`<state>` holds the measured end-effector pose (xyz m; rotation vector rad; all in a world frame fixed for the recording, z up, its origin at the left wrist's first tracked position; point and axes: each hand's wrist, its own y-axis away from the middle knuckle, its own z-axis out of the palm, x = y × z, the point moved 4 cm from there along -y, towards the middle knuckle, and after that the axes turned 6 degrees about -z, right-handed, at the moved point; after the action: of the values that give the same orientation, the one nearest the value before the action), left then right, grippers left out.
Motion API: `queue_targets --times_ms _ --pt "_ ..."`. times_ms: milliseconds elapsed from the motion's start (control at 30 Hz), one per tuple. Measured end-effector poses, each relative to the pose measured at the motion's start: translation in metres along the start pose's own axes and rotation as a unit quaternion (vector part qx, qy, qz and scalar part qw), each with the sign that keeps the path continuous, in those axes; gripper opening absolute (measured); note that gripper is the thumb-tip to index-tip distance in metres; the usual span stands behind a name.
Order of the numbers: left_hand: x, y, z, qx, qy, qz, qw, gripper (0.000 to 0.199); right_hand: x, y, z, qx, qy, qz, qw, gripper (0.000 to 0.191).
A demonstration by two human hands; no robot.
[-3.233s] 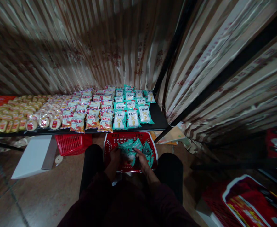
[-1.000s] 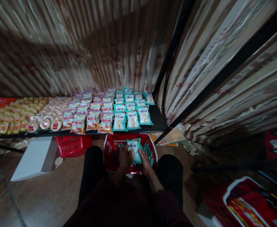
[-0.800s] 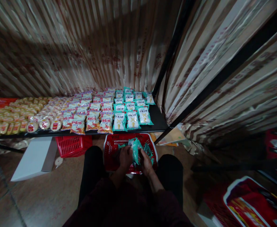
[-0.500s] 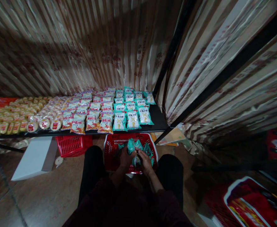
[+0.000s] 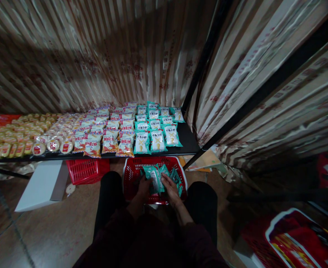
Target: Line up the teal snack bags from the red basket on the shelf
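Note:
A teal-and-white snack bag [image 5: 153, 175] is held face up over the red basket [image 5: 126, 175] between my knees. My left hand [image 5: 144, 189] grips it by its lower left side, fingers closed. Against its right edge is my right hand [image 5: 172, 190], its fingers and thumb closed on the bag's side; the fingertips are partly hard to make out. More teal snack bags [image 5: 176, 176] lie in the basket, to the right of the held one. On the black shelf [image 5: 188, 139] just beyond, rows of matching teal bags [image 5: 157, 140] stand at the right end.
Left along the shelf are red-and-white striped snack bags [image 5: 93, 144], round wrapped biscuits [image 5: 53, 145] and yellow wrapped cakes [image 5: 5, 149]. Below stand another red basket [image 5: 87, 171] and a white box [image 5: 39, 186]. A slanting black post [image 5: 231, 124] rises at right, near a filled basket [image 5: 268, 232].
The teal bag has been turned and spread flat, so its front now shows. My hands have moved slightly apart, to either side of it.

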<state>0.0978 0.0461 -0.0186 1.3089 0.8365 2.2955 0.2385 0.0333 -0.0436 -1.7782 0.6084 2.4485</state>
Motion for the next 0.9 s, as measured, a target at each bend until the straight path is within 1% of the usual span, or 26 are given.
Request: queue_targets --times_ms 100,233,400,533,633,700,833,900 --pt "-0.001 0.000 0.002 -0.026 0.039 -0.018 0.999 0.039 0.003 0.000 0.000 -0.003 0.021 0.005 1.000 0.051" --pt "-0.003 0.000 0.003 -0.053 0.063 -0.037 0.996 0.039 0.007 -0.002 -0.002 0.002 0.019 0.005 1.000 0.052" --pt "-0.008 -0.004 0.004 -0.060 0.074 -0.047 0.994 0.038 0.010 -0.003 -0.004 0.013 0.017 0.000 1.000 0.052" --pt "-0.010 -0.007 0.004 -0.075 0.069 -0.052 0.993 0.037 0.010 -0.004 -0.005 0.012 0.037 -0.022 0.999 0.054" --pt "-0.010 -0.006 0.004 -0.075 0.056 -0.055 0.994 0.037 0.005 -0.004 -0.005 0.010 0.069 -0.069 0.995 0.052" --pt "-0.010 -0.005 0.004 -0.078 0.053 -0.056 0.994 0.037 0.000 -0.003 -0.005 0.008 0.118 -0.113 0.987 0.045" --pt "-0.009 -0.002 0.002 -0.067 0.032 -0.054 0.996 0.038 -0.014 0.002 -0.002 -0.004 0.242 -0.212 0.947 0.025" --pt "-0.008 -0.002 0.001 -0.057 0.018 -0.043 0.997 0.041 -0.019 0.005 0.001 -0.016 0.276 -0.235 0.932 0.023"
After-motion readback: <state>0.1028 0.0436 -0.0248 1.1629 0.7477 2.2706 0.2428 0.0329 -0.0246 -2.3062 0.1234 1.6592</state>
